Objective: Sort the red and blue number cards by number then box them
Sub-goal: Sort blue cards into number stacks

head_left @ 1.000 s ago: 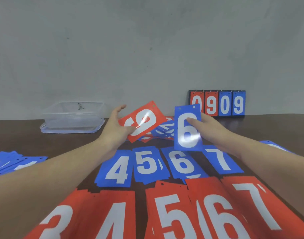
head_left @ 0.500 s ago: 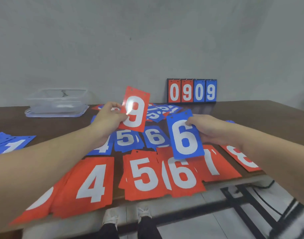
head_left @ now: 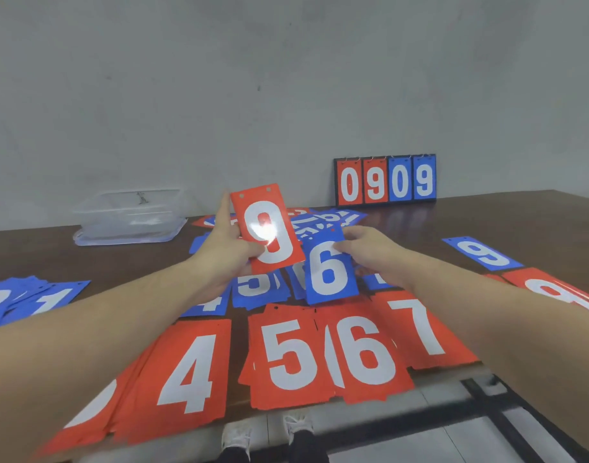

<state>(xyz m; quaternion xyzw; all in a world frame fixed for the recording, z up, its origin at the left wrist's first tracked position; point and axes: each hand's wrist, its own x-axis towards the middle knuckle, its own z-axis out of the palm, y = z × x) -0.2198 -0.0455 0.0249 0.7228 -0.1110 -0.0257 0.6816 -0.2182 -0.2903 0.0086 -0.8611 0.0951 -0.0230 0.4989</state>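
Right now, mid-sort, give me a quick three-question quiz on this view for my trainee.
1. True or false: the left hand holds a red 9 card.
2. Which card does the right hand hold? A) blue 6 card B) blue 7 C) red 6
3. Fill in: the clear plastic box sits on the table's far ____ side.

Key: 1 true; 2 A; 3 left.

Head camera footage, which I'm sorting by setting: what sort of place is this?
Probably a bare workroom or staged recording space, not a home: a plain grey wall, a dark wooden table on a black metal frame, and a tabletop flip scoreboard.
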